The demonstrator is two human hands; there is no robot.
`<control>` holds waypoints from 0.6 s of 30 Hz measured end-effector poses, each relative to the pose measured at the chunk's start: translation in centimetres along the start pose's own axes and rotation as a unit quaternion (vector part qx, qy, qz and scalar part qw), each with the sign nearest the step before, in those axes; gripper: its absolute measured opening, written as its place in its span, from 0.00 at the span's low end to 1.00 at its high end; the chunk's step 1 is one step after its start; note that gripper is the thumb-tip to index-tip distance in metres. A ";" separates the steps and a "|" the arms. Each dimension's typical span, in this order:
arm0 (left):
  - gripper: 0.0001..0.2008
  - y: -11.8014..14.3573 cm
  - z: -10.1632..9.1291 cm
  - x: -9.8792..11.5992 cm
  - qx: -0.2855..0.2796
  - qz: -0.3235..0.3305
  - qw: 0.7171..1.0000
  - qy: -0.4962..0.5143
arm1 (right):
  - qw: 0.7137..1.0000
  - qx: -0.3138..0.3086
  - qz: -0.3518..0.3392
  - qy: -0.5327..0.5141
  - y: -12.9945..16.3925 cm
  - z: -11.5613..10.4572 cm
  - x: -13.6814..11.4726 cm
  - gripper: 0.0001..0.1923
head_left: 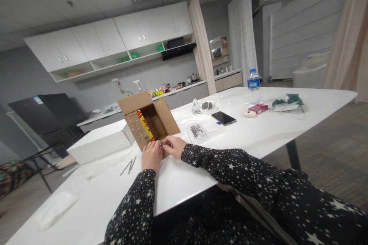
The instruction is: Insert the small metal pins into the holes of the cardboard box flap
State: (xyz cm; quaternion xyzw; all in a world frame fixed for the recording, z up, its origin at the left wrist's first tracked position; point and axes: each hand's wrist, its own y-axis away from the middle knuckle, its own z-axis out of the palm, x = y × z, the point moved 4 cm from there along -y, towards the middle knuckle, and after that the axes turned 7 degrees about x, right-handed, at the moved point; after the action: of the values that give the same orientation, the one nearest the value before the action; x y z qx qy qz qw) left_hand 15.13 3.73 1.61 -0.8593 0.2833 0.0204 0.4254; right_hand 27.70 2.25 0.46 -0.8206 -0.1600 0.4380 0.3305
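An open cardboard box (166, 116) stands tilted on the table before me, its flaps spread and its mouth facing me. Yellow and red tape (145, 125) runs along one flap, which is dotted with several small shiny round pieces. My left hand (151, 154) is closed over the near edge of the box, fingers curled. Right beside it, my right hand (174, 146) has its thumb and fingers pinched together at the same edge. Whatever small thing lies between those fingertips is hidden. Dark thin rods (130, 165) lie on the table left of my left hand.
Left of the box sits a long white box (100, 141). A clear plastic bag of small dark parts (198, 132), a phone (224, 118), a red packet (258, 108) and a water bottle (253, 86) are to the right. White wrapping (56, 208) lies near left.
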 end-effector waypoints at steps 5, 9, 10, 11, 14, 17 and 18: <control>0.12 0.0 0.1 -0.1 -0.010 -0.006 1.000 -0.002 | 1.000 -0.006 0.002 0.000 0.1 -0.1 -0.2 0.04; 0.11 -0.1 -0.1 0.2 -0.019 -0.001 1.000 -0.003 | 1.000 -0.013 0.006 0.000 0.2 -0.2 -0.5 0.04; 0.11 -0.1 -0.1 0.2 -0.020 -0.001 1.000 -0.002 | 1.000 -0.015 0.007 0.001 0.3 -0.3 -0.5 0.04; 0.11 -0.1 -0.2 0.2 -0.020 -0.002 1.000 -0.002 | 1.000 -0.016 0.007 0.001 0.3 -0.3 -0.6 0.04; 0.11 -0.2 -0.4 0.3 -0.016 -0.014 1.000 -0.002 | 1.000 -0.021 0.004 0.001 0.3 -0.3 -0.7 0.04; 0.11 -0.2 -0.6 0.4 -0.015 -0.014 1.000 0.004 | 1.000 -0.031 0.003 0.003 0.3 -0.3 -0.8 0.04; 0.10 -0.2 -0.6 0.4 -0.019 -0.008 1.000 0.008 | 0.999 -0.033 0.004 0.004 0.3 -0.3 -0.8 0.04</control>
State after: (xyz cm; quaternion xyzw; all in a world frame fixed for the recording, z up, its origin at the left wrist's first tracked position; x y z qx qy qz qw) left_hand 15.49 3.16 2.07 -0.8697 0.2790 0.0155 0.4068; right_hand 27.46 1.50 0.85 -0.8335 -0.1702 0.4305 0.3018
